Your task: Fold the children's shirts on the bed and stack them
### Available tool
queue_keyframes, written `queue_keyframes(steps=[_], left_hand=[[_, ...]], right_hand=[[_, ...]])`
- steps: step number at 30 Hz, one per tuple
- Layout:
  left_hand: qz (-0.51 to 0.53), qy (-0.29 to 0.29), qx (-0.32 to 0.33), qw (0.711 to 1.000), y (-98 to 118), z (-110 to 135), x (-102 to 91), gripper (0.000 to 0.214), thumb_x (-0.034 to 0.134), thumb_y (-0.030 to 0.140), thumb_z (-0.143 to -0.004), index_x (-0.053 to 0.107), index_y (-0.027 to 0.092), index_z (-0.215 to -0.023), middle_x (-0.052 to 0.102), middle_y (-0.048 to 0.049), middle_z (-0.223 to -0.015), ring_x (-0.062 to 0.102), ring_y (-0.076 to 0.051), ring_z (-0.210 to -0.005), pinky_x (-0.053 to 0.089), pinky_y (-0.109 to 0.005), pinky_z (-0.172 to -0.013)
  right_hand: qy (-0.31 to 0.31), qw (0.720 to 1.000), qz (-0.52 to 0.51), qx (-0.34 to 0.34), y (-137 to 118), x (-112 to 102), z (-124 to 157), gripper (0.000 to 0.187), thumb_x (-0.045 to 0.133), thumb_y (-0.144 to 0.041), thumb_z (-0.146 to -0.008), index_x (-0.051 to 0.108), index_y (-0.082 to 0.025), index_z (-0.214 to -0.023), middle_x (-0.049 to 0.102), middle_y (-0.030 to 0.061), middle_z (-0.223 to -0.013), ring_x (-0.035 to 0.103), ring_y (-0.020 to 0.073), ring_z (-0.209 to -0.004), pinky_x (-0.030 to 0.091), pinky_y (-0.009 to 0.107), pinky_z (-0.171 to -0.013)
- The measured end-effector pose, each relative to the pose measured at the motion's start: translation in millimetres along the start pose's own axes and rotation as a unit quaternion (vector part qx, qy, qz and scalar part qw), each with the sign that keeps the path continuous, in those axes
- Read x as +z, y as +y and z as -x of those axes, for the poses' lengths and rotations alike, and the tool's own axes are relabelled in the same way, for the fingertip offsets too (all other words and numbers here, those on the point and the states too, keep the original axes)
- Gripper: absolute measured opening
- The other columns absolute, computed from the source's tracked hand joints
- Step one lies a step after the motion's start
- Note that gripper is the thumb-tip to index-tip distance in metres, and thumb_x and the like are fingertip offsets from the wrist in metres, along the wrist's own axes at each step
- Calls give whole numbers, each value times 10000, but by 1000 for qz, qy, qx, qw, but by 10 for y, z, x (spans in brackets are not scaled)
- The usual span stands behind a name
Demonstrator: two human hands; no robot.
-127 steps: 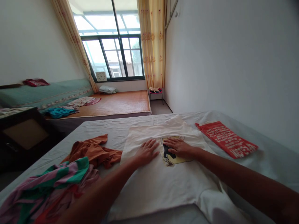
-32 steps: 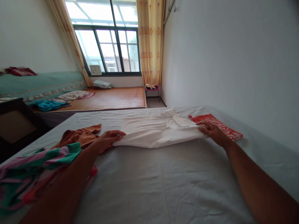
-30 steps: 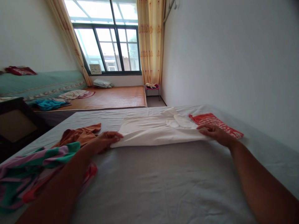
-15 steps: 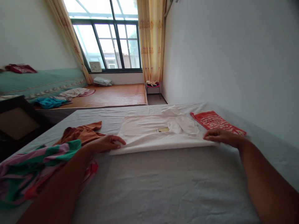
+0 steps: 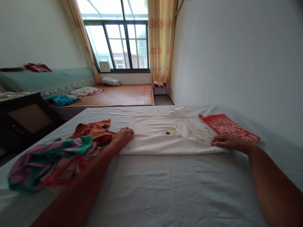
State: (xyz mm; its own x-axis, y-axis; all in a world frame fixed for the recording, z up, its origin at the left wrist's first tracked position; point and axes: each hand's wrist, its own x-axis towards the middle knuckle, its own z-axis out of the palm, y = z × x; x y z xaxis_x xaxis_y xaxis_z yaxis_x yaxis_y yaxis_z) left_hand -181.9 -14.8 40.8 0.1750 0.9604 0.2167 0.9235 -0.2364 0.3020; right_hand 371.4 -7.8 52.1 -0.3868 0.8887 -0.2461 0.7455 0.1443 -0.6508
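Note:
A white T-shirt [image 5: 151, 145] lies on the pale bed sheet [image 5: 170, 189], its near side folded over toward the middle. A small yellow and black print shows just beyond the folded flap. At the shirt's left edge, my left hand [image 5: 123, 137] has its fingers curled together on the cloth. My right hand [image 5: 224, 142] pinches the fabric near the collar end on the right, where a sleeve lies bunched. Beyond my right hand is a flat red cloth item [image 5: 229, 127] with white lettering.
Left of the shirt lie a crumpled orange-brown garment [image 5: 94, 130] and a striped green and pink garment [image 5: 49, 160]. Past the bed stands a second bed with a brown mat [image 5: 127, 94]. A dark cabinet [image 5: 28, 113] is at the left, and a wall [image 5: 236, 56] runs along the right.
My left hand has moved away from me along the shirt's left edge. The near flap now lies flatter. My right hand stays at the right end. The view has shifted slightly left.

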Motion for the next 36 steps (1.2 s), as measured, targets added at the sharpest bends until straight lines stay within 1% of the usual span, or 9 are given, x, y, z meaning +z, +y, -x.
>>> queue_keyframes(steps=[4, 7, 10, 13, 17, 21, 24, 32, 36], left_hand=[[-1, -9, -1, 1000, -46, 11, 8, 181, 517, 299, -775, 667, 199, -799, 611, -87, -928, 538, -264, -958, 404, -379, -917], [-28, -3, -27, 999, -52, 41, 5, 214, 486, 281, -792, 661, 195, -880, 601, -94, -992, 542, -263, -984, 413, -384, -917], [-50, 40, -27, 998, 35, 41, -5, 327, 498, 294, -800, 623, 202, -1088, 562, -108, -1177, 511, -283, -1102, 405, -399, -948], [-9, 37, 28, 999, 273, -51, -13, 367, 469, 354, -847, 602, 191, -1148, 585, -108, -1175, 538, -269, -1095, 405, -381, -956], [54, -38, 119, 991, 850, -319, 88, 340, 471, 361, -857, 633, 187, -1100, 664, -90, -1045, 611, -228, -964, 443, -322, -869], [103, -83, 103, 986, 1462, -667, 398, 316, 528, 290, -819, 646, 180, -1090, 701, -82, -968, 639, -203, -870, 457, -274, -764], [135, -91, 64, 985, 1763, -902, 693, 308, 564, 265, -797, 647, 144, -1068, 705, -96, -934, 644, -207, -859, 454, -269, -748], [171, -66, -34, 982, 2060, -1232, 1106, 422, 710, 281, -678, 617, 139, -1064, 688, -142, -969, 617, -268, -979, 460, -324, -794], [237, -51, -63, 968, 2118, -1363, 1146, 429, 672, 157, -673, 614, 115, -1095, 697, -116, -902, 649, -195, -797, 472, -260, -661]], right_hand=[[15, 1000, 4, 2, -51, -3, 57, 389, 634, -590, -650, 740, -240, -782, 669, 24, -691, 598, 218, -691, 444, 289, -605], [18, 999, 30, 14, -24, -24, 66, 375, 630, -568, -652, 730, -225, -767, 642, 13, -633, 576, 196, -622, 418, 277, -556], [129, 987, 94, 10, -43, -63, -23, 359, 595, -547, -694, 714, -212, -747, 677, 42, -705, 606, 226, -691, 442, 312, -626], [209, 968, 141, -24, -192, -81, -250, 365, 529, -509, -775, 711, -203, -855, 710, 76, -863, 634, 252, -804, 458, 346, -732], [184, 972, 143, -33, -436, 8, -659, 379, 591, -475, -771, 699, -187, -992, 696, 113, -1059, 630, 268, -957, 456, 344, -836], [198, 970, 134, 35, -421, 168, -909, 505, 686, -496, -697, 668, -165, -1079, 703, 137, -1035, 649, 264, -896, 480, 340, -797], [230, 969, 85, 24, -236, 225, -937, 473, 687, -468, -681, 688, -143, -1024, 710, 145, -994, 655, 269, -882, 489, 336, -771], [275, 956, -96, -24, 181, 183, -855, 274, 588, -362, -692, 672, -168, -867, 722, 66, -821, 651, 220, -790, 493, 308, -715], [271, 951, -152, -15, 210, 185, -885, 315, 614, -371, -671, 665, -178, -913, 725, 58, -815, 653, 215, -765, 497, 314, -702]])
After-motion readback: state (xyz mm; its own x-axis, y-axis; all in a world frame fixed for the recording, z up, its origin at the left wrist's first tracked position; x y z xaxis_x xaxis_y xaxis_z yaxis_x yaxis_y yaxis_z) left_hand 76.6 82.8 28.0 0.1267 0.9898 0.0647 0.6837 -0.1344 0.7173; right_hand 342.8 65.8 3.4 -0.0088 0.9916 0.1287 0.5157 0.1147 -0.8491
